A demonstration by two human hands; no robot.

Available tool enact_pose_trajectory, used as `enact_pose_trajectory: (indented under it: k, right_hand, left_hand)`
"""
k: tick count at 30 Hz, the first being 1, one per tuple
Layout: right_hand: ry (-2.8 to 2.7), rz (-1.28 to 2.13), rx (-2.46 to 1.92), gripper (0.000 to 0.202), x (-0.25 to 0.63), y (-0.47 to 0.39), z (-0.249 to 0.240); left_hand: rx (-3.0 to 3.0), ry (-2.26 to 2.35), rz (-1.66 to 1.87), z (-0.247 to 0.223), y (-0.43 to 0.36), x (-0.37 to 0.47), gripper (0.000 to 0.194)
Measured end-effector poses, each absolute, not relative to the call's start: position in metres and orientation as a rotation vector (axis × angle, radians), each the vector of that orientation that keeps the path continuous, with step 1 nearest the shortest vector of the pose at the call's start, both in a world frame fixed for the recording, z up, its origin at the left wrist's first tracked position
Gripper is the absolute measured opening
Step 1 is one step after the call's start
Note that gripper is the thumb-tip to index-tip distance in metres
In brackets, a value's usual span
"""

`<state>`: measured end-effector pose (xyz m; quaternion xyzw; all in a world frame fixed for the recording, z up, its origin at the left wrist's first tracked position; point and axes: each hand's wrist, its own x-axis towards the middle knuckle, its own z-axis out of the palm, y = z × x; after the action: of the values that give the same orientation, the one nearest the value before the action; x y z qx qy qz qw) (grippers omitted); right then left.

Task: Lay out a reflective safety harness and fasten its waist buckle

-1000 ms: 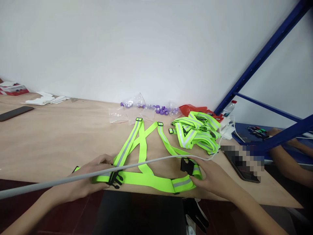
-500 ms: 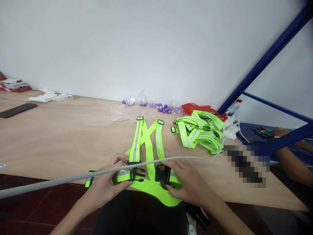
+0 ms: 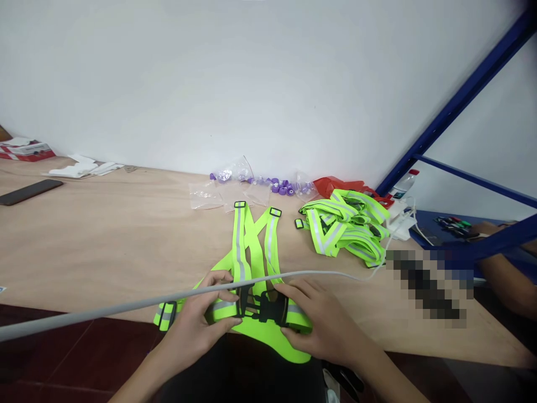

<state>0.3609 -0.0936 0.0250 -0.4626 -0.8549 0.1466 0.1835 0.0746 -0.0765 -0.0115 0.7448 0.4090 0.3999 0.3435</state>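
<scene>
A neon-yellow reflective vest (image 3: pixel 257 254) made of elastic straps lies spread at the table's front edge, part of it hanging over. My left hand (image 3: pixel 205 313) grips the pronged half of a black side-release buckle (image 3: pixel 246 301) between thumb and fingers. Opposite it, my right hand (image 3: pixel 312 319) holds the socket half (image 3: pixel 272 308) by its strap end. The prong tips meet the socket's mouth; whether they are latched I cannot tell. A grey cable (image 3: pixel 168 301) crosses in front of the vest and partly covers both hands.
More reflective vests (image 3: pixel 339 226) lie heaped at the right, near a red bag (image 3: pixel 335 186) and a bottle (image 3: pixel 405 184). Purple caps (image 3: pixel 282 187) and clear bags (image 3: pixel 205 196) lie along the wall. A phone (image 3: pixel 31 191) rests at left. Another person's arm (image 3: pixel 509 285) is at far right.
The two buckle halves have come together: my left hand has moved right with the pronged half, until its tips reach the socket. My right hand has stayed nearly in place.
</scene>
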Motion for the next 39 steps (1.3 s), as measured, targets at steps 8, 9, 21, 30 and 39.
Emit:
enact_pose_trajectory:
  k: [8,9,21,30,39]
  right_hand:
    - [-2.383,0.38,-1.283,0.063,0.369,-0.093,0.025]
    - [-2.377,0.373,-1.279,0.062,0.369,-0.092,0.025]
    - [-2.386,0.393,-1.223,0.06,0.365,-0.09,0.024]
    - [-2.45,0.393,-1.218,0.054,0.355,-0.086,0.029]
    - [-2.393,0.456,-1.371,0.061,0.354,-0.081,0.02]
  left_hand:
    - [1.866,1.055,1.037,-0.012,-0.075,0.071,0.01]
    - [1.858,1.059,1.029,-0.012,-0.075,0.071,0.01]
    - [1.862,1.065,0.96,-0.011,-0.074,0.078,0.016]
    - [1.917,1.047,0.901,-0.005,-0.074,0.086,0.014]
    - [2.378,1.178,0.666,-0.006,-0.064,0.087,0.047]
